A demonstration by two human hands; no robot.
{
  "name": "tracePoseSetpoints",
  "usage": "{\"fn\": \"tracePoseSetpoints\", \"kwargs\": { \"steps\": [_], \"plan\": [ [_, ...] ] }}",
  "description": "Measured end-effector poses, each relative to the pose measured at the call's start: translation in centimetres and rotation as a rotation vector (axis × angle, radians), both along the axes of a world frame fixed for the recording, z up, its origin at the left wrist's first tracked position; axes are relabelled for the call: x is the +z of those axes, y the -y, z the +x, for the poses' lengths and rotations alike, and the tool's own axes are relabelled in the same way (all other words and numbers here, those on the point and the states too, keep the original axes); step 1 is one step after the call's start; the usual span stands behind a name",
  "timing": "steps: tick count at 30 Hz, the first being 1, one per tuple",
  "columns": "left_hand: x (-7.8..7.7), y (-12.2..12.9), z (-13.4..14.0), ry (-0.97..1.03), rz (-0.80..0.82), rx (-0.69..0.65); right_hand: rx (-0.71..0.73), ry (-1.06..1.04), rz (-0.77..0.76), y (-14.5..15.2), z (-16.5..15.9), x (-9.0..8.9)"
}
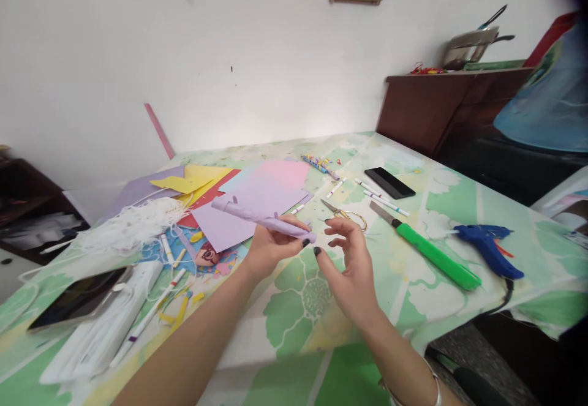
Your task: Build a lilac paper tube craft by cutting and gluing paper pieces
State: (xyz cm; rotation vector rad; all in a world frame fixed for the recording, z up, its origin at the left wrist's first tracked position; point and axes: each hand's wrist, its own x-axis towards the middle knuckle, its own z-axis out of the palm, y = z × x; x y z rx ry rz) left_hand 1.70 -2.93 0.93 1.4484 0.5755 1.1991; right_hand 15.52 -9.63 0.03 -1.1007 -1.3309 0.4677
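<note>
1. Clock: the hands are the middle, 12 is straight ahead. At 8 o'clock, a white strip (105,332) lies on the desk (316,296), with the near phone (80,296) beside it.
2. The right hand (349,265) holds nothing. Its fingers are bent and spread, with the thumb just beside the roll's near end.
3. The left hand (278,244) has its fingers pinching the purple roll (250,215) close to that end. The roll's other end points to 10 o'clock.
4. At 3 o'clock lie a green knife (425,245) and, past it, a blue glue gun (487,247).
5. At 9 o'clock sits a messy heap of white string (131,225).
6. At 10 o'clock, purple paper (225,228) lies flat behind the roll.
7. At 2 o'clock are gold scissors (340,212), then the far phone (389,183).
8. Between 12 and 1 are bright sticks (316,163).
9. Farthest, at 1 o'clock, a brown cabinet (413,109) has a pot (468,48) on top.
</note>
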Motion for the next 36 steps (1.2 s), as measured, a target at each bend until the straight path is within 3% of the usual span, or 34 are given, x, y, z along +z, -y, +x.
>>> {"fn": "tracePoseSetpoints", "kwargs": {
  "steps": [6, 11, 19, 36],
  "plan": [
    [-0.1, -0.1, -0.1, -0.011, -0.079, 0.026, -0.167, 0.153, 0.26, 0.6, 0.4, -0.3],
    [-0.3, -0.2, -0.1, -0.006, -0.119, 0.037, -0.197, 0.31, 0.376, 0.7, 0.6, -0.7],
    [0.0, 0.0, -0.1, -0.007, -0.117, 0.015, -0.212, 0.383, 0.405, 0.2, 0.4, -1.1],
    [-0.1, -0.1, -0.2, -0.07, -0.098, 0.013, -0.168, 0.297, 0.368, 0.4, 0.2, -1.1]
  ]
}}
